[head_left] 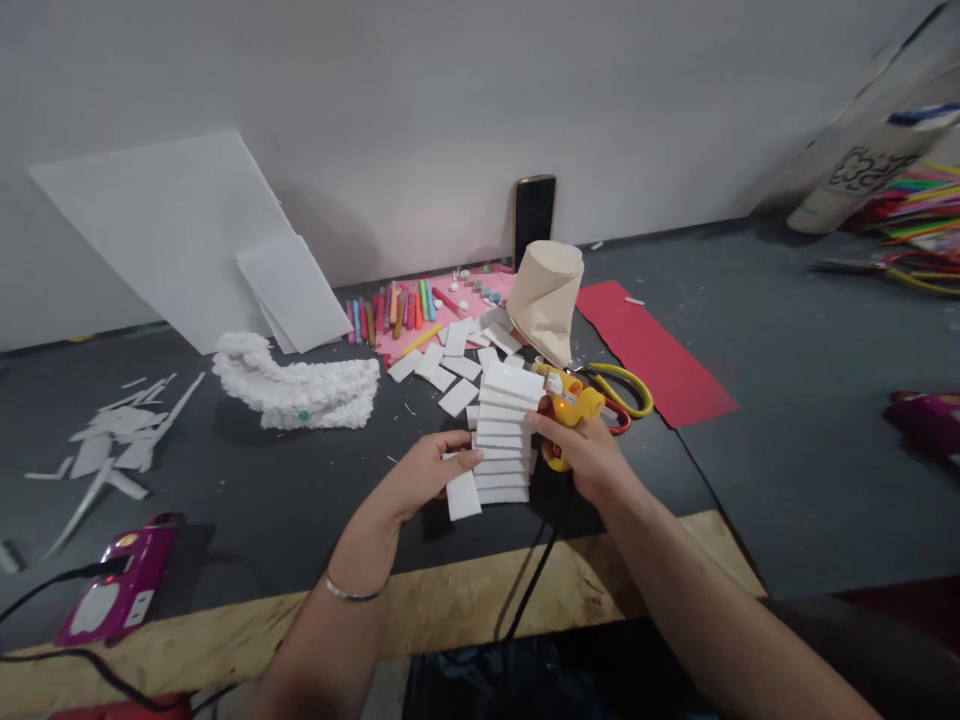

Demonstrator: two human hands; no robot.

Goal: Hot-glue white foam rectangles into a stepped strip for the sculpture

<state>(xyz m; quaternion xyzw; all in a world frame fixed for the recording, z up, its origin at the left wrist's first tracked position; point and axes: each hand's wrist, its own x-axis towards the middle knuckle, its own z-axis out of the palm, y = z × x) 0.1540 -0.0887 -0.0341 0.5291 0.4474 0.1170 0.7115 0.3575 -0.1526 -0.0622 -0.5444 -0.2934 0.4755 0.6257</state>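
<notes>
My left hand (426, 472) is closed on a small white foam rectangle (463, 492), its fingers at the left edge of a row of overlapping white foam strips (502, 440). My right hand (596, 462) is wrapped round a yellow hot glue gun (576, 403) with a small orange light lit on it. The right thumb and fingertips reach the upper right side of the layered strips. Loose white foam pieces (459, 398) lie just beyond. Scissors with a yellow and red handle (634, 390) rest behind the glue gun, partly covered by it.
Behind stand a beige paper-wrapped form (546, 290) and a phone (535, 215) against the wall. Crayons (397, 308) lie on pink paper. A fluffy white curved shape (300, 385), foam scraps (112, 440) and a purple power box (124, 580) are leftward; red sheet (660, 355) rightward.
</notes>
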